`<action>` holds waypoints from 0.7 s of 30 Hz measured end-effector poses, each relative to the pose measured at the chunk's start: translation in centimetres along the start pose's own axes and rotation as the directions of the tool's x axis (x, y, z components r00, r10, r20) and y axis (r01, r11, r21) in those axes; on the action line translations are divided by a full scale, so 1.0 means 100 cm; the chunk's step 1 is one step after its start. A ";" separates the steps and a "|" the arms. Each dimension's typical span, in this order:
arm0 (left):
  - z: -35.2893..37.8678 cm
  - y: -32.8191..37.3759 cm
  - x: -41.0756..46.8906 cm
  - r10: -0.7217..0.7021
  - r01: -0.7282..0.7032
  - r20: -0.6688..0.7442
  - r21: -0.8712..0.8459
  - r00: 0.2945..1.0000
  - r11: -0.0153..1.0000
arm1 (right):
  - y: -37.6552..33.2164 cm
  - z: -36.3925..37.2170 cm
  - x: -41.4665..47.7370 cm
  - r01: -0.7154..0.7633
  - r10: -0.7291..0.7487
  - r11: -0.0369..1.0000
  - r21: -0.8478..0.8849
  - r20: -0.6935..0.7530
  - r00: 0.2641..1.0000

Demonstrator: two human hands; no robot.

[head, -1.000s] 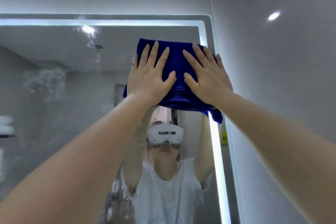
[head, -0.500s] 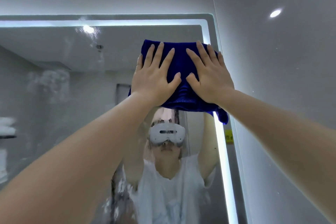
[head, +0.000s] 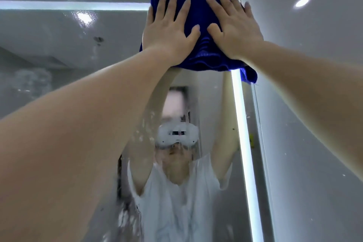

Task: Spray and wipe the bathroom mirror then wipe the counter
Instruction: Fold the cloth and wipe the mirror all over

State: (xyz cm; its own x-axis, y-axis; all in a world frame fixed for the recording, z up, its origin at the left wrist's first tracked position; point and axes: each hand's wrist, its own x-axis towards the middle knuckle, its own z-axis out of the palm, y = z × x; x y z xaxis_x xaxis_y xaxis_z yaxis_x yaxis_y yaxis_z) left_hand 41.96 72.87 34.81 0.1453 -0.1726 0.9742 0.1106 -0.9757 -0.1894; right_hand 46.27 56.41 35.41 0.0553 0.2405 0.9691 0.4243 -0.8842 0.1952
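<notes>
Head view, looking up: both arms are raised. The left hand (head: 169,31) and the right hand (head: 233,29) lie side by side, fingers spread and straight, palms pressed flat on a folded dark blue microfibre cloth (head: 204,59). Under the palms, the cloth sits against the top right corner of the large lit bathroom mirror (head: 59,65). Its upper edge shows just above the fingertips, and a loose corner hangs below the right wrist over the bright vertical light strip (head: 243,143). Below the hands, whitish wet streaks (head: 143,129) run down the glass across the person's reflection. To the right of the right hand is a glossy grey wall (head: 314,104).
</notes>
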 end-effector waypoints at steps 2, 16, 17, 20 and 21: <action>0.001 0.006 -0.017 -0.008 0.008 -0.006 -0.002 1.000 1.000 | -0.007 0.005 -0.018 -0.042 0.042 0.999 0.007 -0.011 0.999; 0.009 0.011 -0.160 0.037 -0.036 0.079 -0.018 0.996 0.999 | -0.044 0.021 -0.163 -0.016 0.015 1.000 0.008 0.111 0.994; 0.010 0.011 -0.172 0.034 -0.033 0.086 -0.013 0.996 0.999 | -0.049 0.023 -0.174 -0.019 0.017 1.000 0.018 0.124 0.992; 0.013 0.012 -0.205 0.021 -0.021 0.104 -0.005 0.994 1.000 | -0.058 0.029 -0.205 -0.031 0.022 0.998 0.054 0.149 0.989; 0.014 0.013 -0.215 0.019 -0.019 0.109 -0.002 0.994 1.000 | -0.061 0.031 -0.214 -0.030 0.021 0.998 0.061 0.149 0.989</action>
State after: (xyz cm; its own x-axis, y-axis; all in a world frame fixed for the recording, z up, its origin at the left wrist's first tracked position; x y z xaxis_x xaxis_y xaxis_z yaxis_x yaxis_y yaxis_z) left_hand 40.35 75.50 13.45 0.2534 -0.1755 0.9513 0.1059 -0.9725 -0.2076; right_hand 45.28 57.93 13.00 0.1979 0.2791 0.9396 0.4767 -0.8650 0.1565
